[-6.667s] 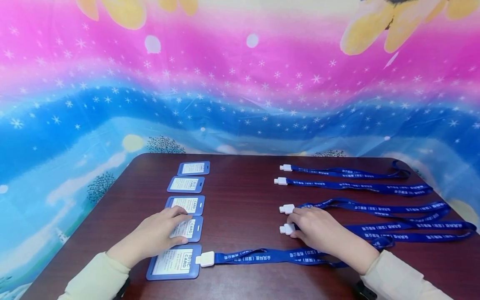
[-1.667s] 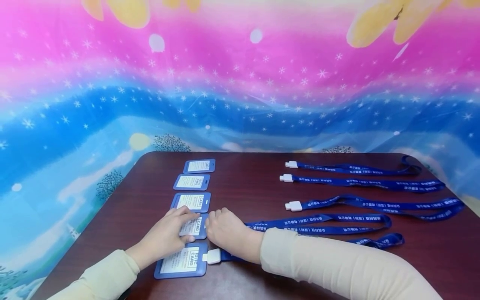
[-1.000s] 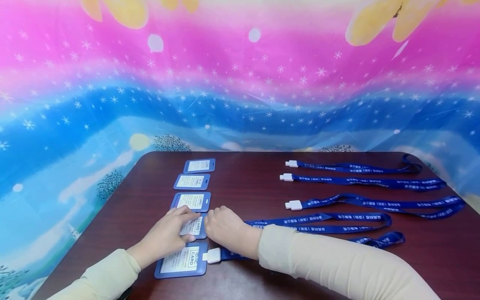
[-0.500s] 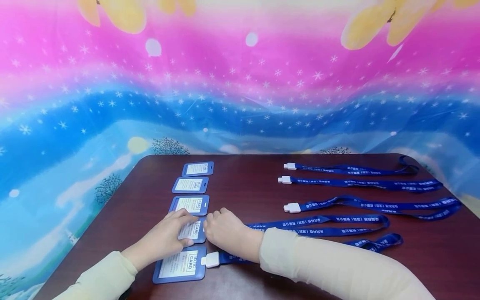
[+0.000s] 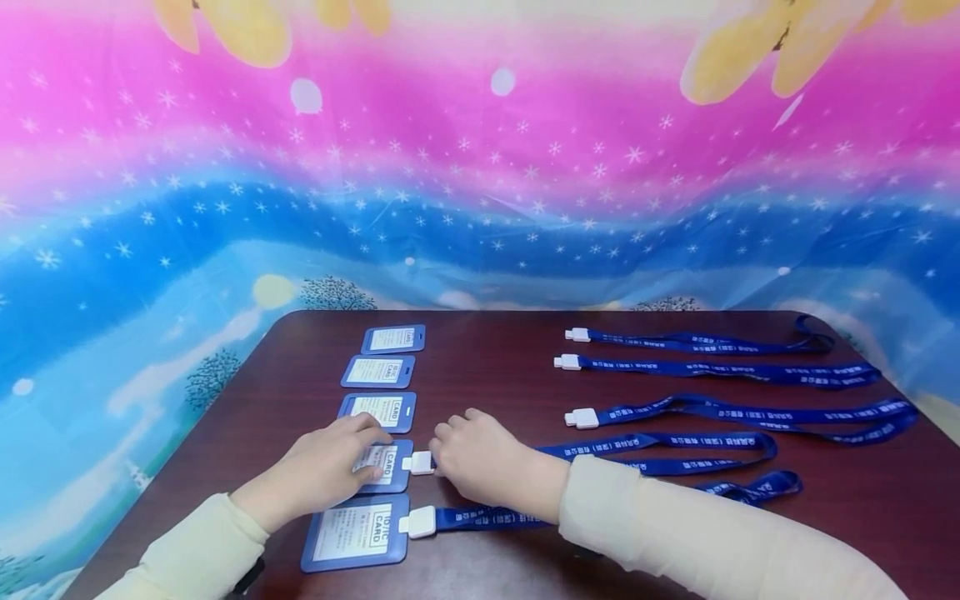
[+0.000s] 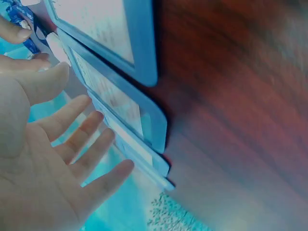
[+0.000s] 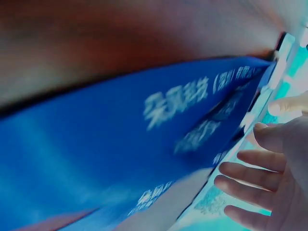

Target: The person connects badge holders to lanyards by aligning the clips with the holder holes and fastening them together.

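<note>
In the head view my left hand (image 5: 311, 468) rests on the second-nearest blue-framed card holder (image 5: 396, 468), thumb and fingers spread across it. A white clip (image 5: 422, 463) stands at that holder's right edge, joined to its slot. My right hand (image 5: 491, 458) is just right of the clip, fingers loosely bent, over the blue lanyard (image 5: 600, 446). The left wrist view shows the left hand (image 6: 53, 154) with fingers apart; the right wrist view shows the right hand (image 7: 269, 178) with fingers extended beside the printed strap (image 7: 120, 125). Nearest me, another holder (image 5: 311, 542) has a white clip (image 5: 420, 522) at its edge.
Three more card holders (image 5: 393, 338) lie in a column toward the back left. Across from them, three lanyards (image 5: 697, 342) with white clips lie at the right of the dark table (image 5: 480, 358). A colourful printed cloth (image 5: 480, 167) hangs behind.
My right hand has moved slightly right, off the holder's edge, uncovering the white clip there. Several seconds ago it was at that clip on the table's right side. My left hand stays on the holder.
</note>
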### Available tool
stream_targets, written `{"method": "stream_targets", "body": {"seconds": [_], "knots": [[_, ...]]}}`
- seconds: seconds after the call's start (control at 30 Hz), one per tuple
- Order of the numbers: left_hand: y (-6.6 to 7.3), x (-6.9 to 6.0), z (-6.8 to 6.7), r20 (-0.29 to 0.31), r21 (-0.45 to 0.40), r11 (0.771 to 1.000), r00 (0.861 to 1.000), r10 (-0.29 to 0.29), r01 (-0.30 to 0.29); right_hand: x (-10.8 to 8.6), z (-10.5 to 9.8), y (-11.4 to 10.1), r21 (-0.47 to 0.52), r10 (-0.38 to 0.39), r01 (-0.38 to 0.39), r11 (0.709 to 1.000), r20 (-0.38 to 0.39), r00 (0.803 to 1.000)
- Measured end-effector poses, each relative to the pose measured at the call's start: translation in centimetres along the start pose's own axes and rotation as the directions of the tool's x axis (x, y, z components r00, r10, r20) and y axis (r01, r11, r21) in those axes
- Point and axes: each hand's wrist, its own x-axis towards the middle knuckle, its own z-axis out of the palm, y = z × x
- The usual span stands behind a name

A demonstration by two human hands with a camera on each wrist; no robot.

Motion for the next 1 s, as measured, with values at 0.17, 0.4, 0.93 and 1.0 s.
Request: {"method": "stream_targets", "body": {"seconds": [0.17, 0.4, 0.93, 1.0], "knots": [[-0.2, 0.1, 0.0, -0.059, 0.061, 0.996, 0.996, 0.07, -0.067, -1.3, 0.6, 1.4, 0.028, 0.027, -0.026, 0.999, -0.028, 0.999], [-0.4, 0.1, 0.1, -0.11, 0.133, 0.984, 0.985, 0.136, -0.121, -3.2, 1.3, 3.2, 0.09, 0.069, -0.064, 0.994, -0.057, 0.996], [-0.5, 0.2, 0.1, -0.151, 0.153, 0.978, 0.975, 0.163, -0.14, -8.9, 3.3, 7.4, 0.173, 0.2, -0.172, 0.97, -0.161, 0.966], [-0.5, 0.2, 0.0, -0.157, 0.155, 0.978, 0.974, 0.166, -0.141, -9.6, 3.4, 7.8, 0.176, 0.221, -0.193, 0.965, -0.159, 0.962]]}}
